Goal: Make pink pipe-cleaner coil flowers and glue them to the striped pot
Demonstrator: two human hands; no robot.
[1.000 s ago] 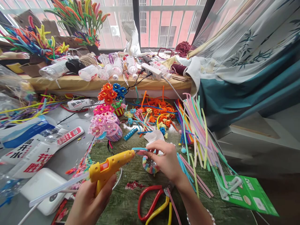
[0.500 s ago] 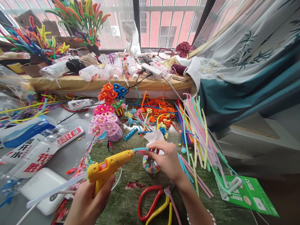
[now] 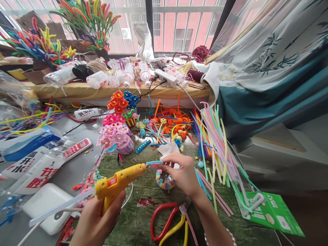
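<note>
Left hand [image 3: 98, 222]: clamped around the grip of a yellow glue gun [image 3: 116, 182], nozzle pointing toward 3 o'clock.
Right hand [image 3: 180, 176]: thumb and fingers together, pinching a pink-and-blue pipe-cleaner piece [image 3: 155, 165] just beside the nozzle.
Nearby: a striped pipe-cleaner ring [image 3: 164, 181] on the bench [image 3: 133, 208], at 7 o'clock from the right hand.
Writing: black "开水" on a white plastic bag [image 3: 24, 163], at 9 o'clock.
</note>
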